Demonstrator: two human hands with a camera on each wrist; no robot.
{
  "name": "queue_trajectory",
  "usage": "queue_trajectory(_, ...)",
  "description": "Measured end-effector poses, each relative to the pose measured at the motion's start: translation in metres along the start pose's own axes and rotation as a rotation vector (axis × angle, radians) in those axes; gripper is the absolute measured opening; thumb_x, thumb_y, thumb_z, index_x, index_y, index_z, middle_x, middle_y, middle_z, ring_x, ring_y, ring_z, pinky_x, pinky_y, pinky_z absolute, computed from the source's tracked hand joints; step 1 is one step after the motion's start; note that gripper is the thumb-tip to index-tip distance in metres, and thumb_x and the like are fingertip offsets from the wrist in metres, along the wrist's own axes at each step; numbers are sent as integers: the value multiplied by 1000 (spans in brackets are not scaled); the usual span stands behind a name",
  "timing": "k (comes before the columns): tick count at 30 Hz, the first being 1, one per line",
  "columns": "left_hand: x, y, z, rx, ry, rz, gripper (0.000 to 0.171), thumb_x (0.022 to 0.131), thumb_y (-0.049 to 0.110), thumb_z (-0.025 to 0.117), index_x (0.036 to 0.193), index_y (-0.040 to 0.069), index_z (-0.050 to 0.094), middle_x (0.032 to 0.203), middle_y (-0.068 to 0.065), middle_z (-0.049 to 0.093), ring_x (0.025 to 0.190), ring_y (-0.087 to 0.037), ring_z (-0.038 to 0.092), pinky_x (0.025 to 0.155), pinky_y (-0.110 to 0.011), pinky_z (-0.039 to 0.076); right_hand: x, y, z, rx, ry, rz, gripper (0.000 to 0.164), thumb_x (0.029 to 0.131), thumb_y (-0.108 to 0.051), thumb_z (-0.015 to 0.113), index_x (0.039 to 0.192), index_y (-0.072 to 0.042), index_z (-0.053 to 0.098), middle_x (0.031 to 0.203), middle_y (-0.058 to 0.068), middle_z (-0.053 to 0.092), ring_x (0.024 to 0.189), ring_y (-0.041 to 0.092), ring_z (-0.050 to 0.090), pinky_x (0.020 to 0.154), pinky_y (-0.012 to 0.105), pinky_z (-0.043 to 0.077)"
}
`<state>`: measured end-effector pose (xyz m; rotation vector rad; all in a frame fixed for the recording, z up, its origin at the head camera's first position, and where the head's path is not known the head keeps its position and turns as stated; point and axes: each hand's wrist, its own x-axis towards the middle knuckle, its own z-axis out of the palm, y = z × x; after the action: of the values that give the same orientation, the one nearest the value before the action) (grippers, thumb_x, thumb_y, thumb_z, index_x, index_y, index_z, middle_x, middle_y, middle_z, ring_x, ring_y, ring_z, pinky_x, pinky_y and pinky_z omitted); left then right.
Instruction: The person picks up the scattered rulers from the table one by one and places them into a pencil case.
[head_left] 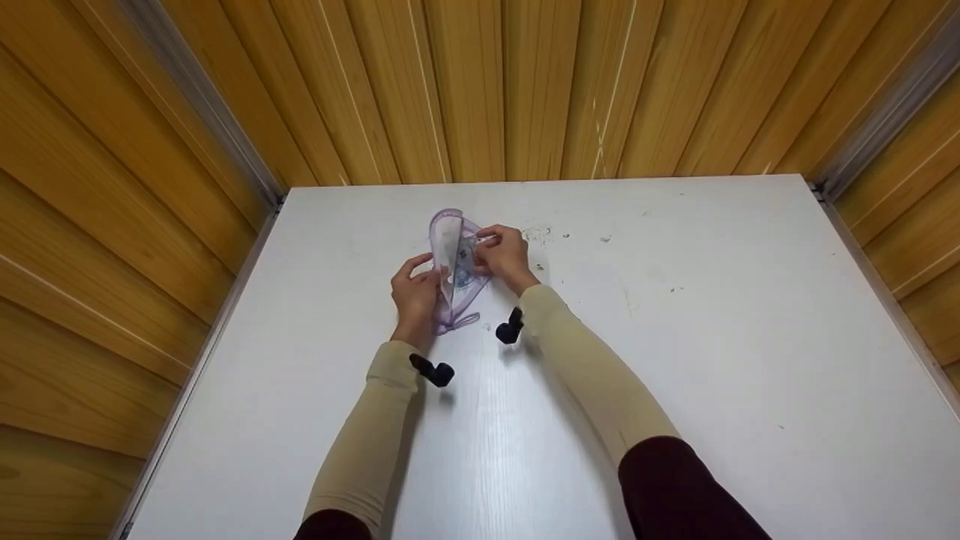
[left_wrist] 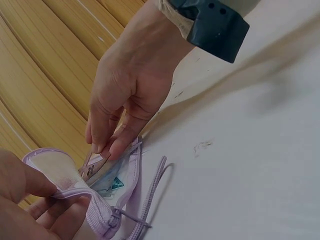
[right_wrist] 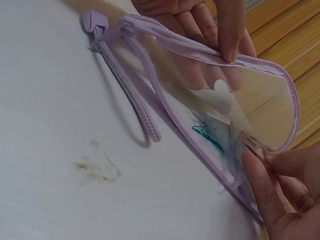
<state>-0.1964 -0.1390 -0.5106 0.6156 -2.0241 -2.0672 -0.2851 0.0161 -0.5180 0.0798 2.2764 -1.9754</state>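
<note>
A mesh zip pouch (head_left: 448,234) with lilac edging lies unzipped on the white table. My left hand (head_left: 415,296) pinches its raised zip edge (right_wrist: 240,62) between thumb and fingers, holding the mouth apart. From the other side my right hand (head_left: 507,259) reaches into the mouth. There its thumb and fingertips pinch a thin flat piece with brown printing (left_wrist: 91,167); its kind I cannot tell. Clear and bluish sheets (head_left: 466,264) and a small teal piece (right_wrist: 207,137) show inside the pouch. A lilac wrist strap (right_wrist: 131,90) trails from the zip end onto the table.
The white table (head_left: 720,360) has scattered dark marks (head_left: 604,239) to the right of the pouch. Wood-look panels (head_left: 525,90) stand behind it and at both sides. A black camera mount sits on each wrist, over the left sleeve (head_left: 433,370) and the right sleeve (head_left: 510,328).
</note>
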Motion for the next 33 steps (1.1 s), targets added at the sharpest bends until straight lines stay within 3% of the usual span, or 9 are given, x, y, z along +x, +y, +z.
queue_trajectory(12, 0, -1, 2, 7, 15, -10, 36, 92, 3, 72, 128, 8, 69, 102, -17, 77, 84, -21, 70, 65, -24, 53, -2, -2, 4, -55, 44, 22, 31, 84, 8, 68, 114, 0, 72, 88, 13, 71, 73, 23, 73, 59, 31, 60)
queue_trajectory(22, 0, -3, 1, -7, 5, -19, 35, 93, 4, 71, 127, 10, 69, 102, -15, 77, 88, -22, 70, 70, -27, 53, 0, -4, 5, -115, 60, 48, 32, 80, 10, 71, 111, -1, 74, 74, 3, 67, 61, 21, 71, 53, 28, 57)
queue_trajectory(33, 1, -4, 3, 12, 21, -7, 34, 91, 3, 73, 125, 9, 71, 100, -15, 77, 86, -22, 71, 68, -27, 53, -1, -8, 5, -196, 62, 44, 31, 82, 7, 72, 111, -3, 74, 79, 8, 70, 61, 19, 69, 51, 25, 54)
